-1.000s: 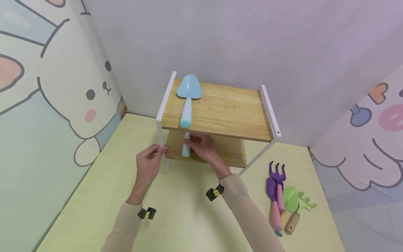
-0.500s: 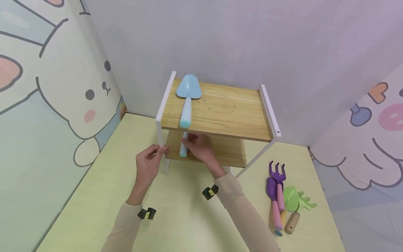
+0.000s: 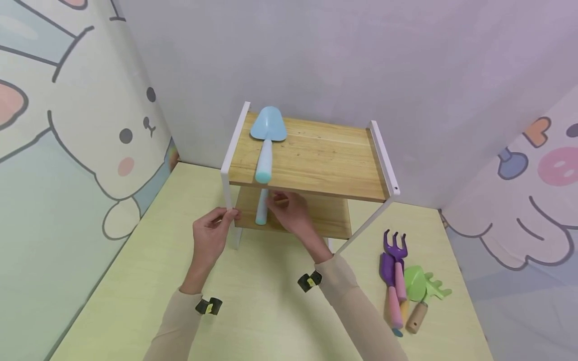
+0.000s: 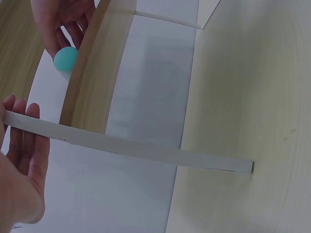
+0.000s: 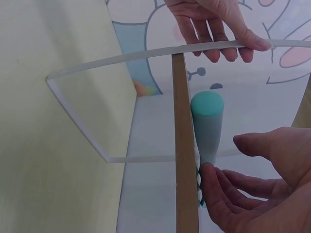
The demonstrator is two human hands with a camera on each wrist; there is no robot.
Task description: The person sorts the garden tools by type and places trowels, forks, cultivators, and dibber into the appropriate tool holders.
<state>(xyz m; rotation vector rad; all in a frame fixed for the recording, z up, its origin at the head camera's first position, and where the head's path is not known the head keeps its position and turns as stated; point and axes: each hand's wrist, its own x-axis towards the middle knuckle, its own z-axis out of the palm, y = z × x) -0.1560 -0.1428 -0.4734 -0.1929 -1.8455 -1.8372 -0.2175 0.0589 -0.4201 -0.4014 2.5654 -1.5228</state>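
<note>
My left hand (image 3: 212, 233) pinches the white front post (image 4: 160, 153) at the left side of a two-tier wooden shelf (image 3: 325, 155). On the lower tier lies a garden tool with a pale blue, teal-ended handle (image 3: 262, 208); its head is hidden under the upper tier. My right hand (image 3: 292, 215) is just right of that handle. In the right wrist view its thumb stands off the handle (image 5: 208, 128), while a fingertip lies against or very close to it. A light-blue trowel (image 3: 269, 128) rests on the left of the upper tier, its handle toward me.
Right of the shelf, on the pale table (image 3: 253, 311), lie a purple hand fork (image 3: 395, 246), a purple trowel (image 3: 387, 268), a green trowel (image 3: 414, 282) and a green rake (image 3: 434, 287). Cartoon-printed cloth walls (image 3: 316, 60) stand behind and at both sides.
The lower tool's handle has shifted slightly left. My right thumb and fingers have since come away from their grip on it. The left hand still holds the post.
</note>
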